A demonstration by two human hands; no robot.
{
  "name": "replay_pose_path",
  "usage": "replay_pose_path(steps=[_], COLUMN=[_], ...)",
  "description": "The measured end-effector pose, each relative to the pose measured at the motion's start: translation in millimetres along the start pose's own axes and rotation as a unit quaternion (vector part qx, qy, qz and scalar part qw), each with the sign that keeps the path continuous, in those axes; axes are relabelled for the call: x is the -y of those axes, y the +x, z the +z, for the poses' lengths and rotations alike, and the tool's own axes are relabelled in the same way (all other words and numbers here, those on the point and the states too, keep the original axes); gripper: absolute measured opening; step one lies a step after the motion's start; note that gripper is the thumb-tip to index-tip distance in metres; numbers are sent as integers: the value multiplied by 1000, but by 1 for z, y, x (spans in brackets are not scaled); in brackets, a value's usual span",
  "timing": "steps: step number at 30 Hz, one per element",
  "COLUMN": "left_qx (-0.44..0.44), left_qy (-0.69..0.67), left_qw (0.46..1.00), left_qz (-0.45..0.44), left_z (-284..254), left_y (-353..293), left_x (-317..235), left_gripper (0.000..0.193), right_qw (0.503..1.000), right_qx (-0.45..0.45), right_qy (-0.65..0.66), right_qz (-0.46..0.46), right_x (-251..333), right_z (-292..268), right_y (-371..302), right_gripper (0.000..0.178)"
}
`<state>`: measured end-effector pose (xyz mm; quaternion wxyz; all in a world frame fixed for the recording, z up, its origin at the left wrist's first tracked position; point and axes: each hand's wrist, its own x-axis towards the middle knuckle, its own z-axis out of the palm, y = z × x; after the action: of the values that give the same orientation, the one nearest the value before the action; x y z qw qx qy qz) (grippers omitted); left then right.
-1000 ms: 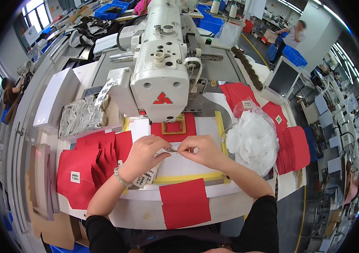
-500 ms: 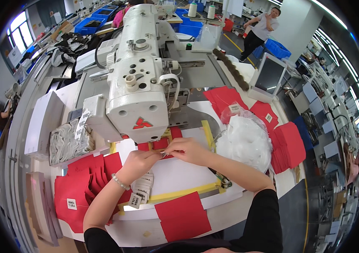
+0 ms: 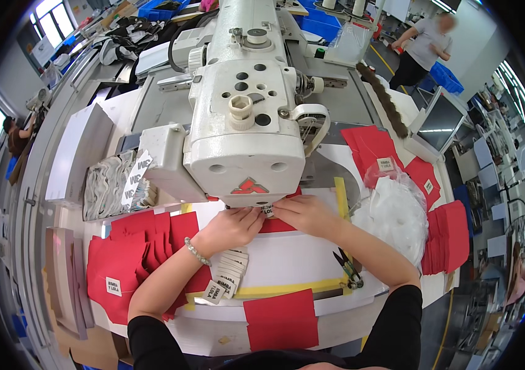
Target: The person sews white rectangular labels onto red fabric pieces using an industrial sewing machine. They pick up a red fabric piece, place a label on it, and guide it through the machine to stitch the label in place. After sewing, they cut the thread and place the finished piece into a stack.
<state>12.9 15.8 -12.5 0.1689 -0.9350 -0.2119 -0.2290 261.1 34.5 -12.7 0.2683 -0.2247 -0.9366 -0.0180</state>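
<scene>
Head view. A person sits at a white sewing machine (image 3: 244,123), both forearms reaching in from the lower edge to the spot just under the machine head.

The left hand (image 3: 230,227) lies palm down, fingers together and extended. Its fingertips press a red fabric piece (image 3: 276,224) flat on the white template (image 3: 287,259) in front of the needle area. A bead bracelet (image 3: 193,251) sits on that wrist.

The right hand (image 3: 302,213) meets the left from the other side. Its fingertips close on a small white label (image 3: 268,210) at the edge of the red piece. The machine head hides part of it, so the grip appears to be a pinch rather than a flat press. The two hands touch at the fingertips, probably to keep label and fabric aligned under the foot.

A fanned strip of spare labels (image 3: 227,274) lies just below the left wrist, within easy reach. Small snips (image 3: 347,268) rest on the template beside the right forearm.

Cut red pieces (image 3: 133,259) are stacked to the left, more red pieces (image 3: 444,237) to the right, and one red square (image 3: 281,319) at the near table edge. A bag of white material (image 3: 395,216) sits beside the right arm. Yellow tape (image 3: 287,287) edges the template.

Another person (image 3: 426,43) stands well apart, in the aisle at the upper right.
</scene>
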Motion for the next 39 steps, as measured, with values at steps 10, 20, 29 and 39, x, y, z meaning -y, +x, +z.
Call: replay_pose_path(steps=[10, 20, 29, 39], left_qx=[36, 74, 65, 80], left_qy=[5, -14, -11, -33], left_qw=[998, 995, 995, 991], left_qz=[-42, -71, -68, -102], left_z=[1, -8, -11, -15], left_y=[-1, -1, -4, -2], left_x=[-5, -9, -12, -14], left_gripper=[24, 31, 34, 39], right_qw=[998, 997, 997, 996], right_qx=[-31, -58, -12, 81], right_qy=[-57, -46, -76, -26], right_qz=[-13, 12, 29, -9], right_x=[-1, 0, 8, -6], right_z=[4, 10, 3, -14], right_y=[5, 1, -8, -14], right_gripper=[19, 17, 25, 37])
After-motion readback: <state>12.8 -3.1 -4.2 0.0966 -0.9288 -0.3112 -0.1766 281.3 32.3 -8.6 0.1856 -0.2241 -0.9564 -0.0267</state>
